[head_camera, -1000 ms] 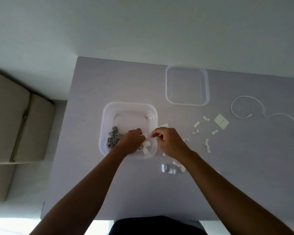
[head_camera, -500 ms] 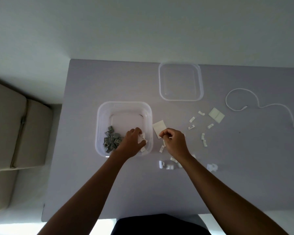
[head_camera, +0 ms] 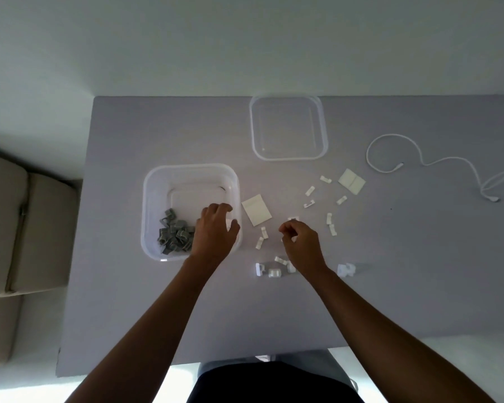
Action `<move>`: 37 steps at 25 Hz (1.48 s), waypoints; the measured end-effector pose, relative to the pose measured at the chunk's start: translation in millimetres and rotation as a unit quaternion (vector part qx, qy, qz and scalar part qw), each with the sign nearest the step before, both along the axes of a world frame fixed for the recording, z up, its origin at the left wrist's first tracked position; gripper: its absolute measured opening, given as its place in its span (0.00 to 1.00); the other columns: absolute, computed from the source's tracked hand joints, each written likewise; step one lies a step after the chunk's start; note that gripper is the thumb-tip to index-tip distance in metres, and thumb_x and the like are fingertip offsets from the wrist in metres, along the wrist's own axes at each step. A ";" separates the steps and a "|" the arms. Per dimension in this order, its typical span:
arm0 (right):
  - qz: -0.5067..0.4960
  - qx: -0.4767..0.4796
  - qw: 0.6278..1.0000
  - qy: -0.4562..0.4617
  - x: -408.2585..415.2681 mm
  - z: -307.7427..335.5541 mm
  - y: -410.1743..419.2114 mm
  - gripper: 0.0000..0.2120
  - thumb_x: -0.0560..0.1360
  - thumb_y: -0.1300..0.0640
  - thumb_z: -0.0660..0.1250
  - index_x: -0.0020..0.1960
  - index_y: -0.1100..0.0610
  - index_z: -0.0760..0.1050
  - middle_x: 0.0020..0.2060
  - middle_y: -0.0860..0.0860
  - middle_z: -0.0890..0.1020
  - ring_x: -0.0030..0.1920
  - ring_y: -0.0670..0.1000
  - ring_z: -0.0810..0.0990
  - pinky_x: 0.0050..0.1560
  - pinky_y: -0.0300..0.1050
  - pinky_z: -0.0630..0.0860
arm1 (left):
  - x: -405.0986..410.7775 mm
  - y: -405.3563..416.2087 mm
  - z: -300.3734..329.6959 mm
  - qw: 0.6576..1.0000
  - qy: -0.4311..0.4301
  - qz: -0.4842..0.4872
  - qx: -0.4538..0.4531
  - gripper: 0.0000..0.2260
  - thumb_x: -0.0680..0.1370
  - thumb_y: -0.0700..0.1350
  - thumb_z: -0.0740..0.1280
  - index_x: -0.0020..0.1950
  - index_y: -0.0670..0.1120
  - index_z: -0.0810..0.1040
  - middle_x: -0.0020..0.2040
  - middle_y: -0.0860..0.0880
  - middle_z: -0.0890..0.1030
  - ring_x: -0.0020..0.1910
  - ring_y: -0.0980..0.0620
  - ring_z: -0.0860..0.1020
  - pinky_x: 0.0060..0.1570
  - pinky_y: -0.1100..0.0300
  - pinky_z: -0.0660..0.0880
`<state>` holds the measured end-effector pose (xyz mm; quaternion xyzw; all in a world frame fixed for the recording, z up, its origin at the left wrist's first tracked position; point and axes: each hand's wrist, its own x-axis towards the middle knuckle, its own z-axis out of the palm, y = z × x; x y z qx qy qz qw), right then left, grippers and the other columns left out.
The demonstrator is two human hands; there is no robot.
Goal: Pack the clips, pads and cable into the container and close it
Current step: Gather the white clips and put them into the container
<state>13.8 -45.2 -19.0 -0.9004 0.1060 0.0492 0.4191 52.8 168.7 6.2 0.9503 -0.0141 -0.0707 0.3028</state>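
A clear container [head_camera: 186, 167] stands on the grey table [head_camera: 128, 286] with a heap of grey clips [head_camera: 175, 235] in its near left corner. My left hand [head_camera: 216, 231] hangs over its near right corner with loosely spread fingers, a white piece beside the thumb. To the right, my right hand [head_camera: 299, 244] sits low over the table with curled fingers, a bit of white clip showing between them. Small white clips [head_camera: 310, 191] lie scattered around it, and larger ones [head_camera: 274, 271] by the wrist. One pad [head_camera: 256, 210] lies beside the container, another pad [head_camera: 351, 181] farther right. The white cable [head_camera: 419, 158] curls at the far right.
The clear lid [head_camera: 288, 128] lies flat behind the clips, near the table's far edge. A beige sofa [head_camera: 18, 228] stands left of the table. A crumpled white piece [head_camera: 346, 269] lies right of my right forearm. The near table edge runs just before my body.
My right hand has moved right, from the container's edge out over the loose clips, uncovering the pad. My left hand stays over the container.
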 end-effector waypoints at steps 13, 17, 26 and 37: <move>0.223 -0.170 0.956 -0.092 -94.9 -46.7 -24.8 0.10 0.73 0.56 0.74 0.52 0.58 0.82 0.47 0.56 0.83 0.48 0.53 0.79 0.46 0.43 0.80 | -80.8 -60.7 -27.2 0.975 0.154 -0.149 0.060 0.12 0.76 0.46 0.70 0.58 0.48 0.77 0.57 0.47 0.75 0.47 0.44 0.80 0.43 0.58 0.73; 0.065 -0.018 0.996 -0.065 -109.1 -37.2 -34.5 0.11 0.75 0.51 0.71 0.51 0.59 0.81 0.45 0.52 0.81 0.47 0.48 0.77 0.48 0.37 0.77 | -87.6 -58.5 -42.4 0.985 0.140 -0.100 0.033 0.07 0.75 0.45 0.71 0.51 0.45 0.79 0.51 0.45 0.75 0.44 0.45 0.78 0.42 0.59 0.70; -0.232 0.481 0.839 0.101 -117.5 2.3 -108.4 0.08 0.78 0.69 0.58 0.48 0.62 0.74 0.39 0.61 0.81 0.39 0.59 0.81 0.38 0.45 0.76 | -73.3 -91.2 -13.8 0.711 0.449 0.213 -0.498 0.12 0.70 0.32 0.55 0.44 0.41 0.77 0.44 0.42 0.79 0.41 0.46 0.77 0.37 0.54 0.74; -0.149 -0.004 0.983 0.104 -125.4 -14.3 -154.4 0.24 0.72 0.42 0.72 0.59 0.54 0.70 0.45 0.48 0.75 0.42 0.48 0.75 0.40 0.37 0.72 | -97.4 -167.9 -26.3 0.957 0.275 0.075 0.046 0.27 0.76 0.63 0.64 0.48 0.37 0.78 0.47 0.40 0.80 0.47 0.41 0.80 0.43 0.56 0.74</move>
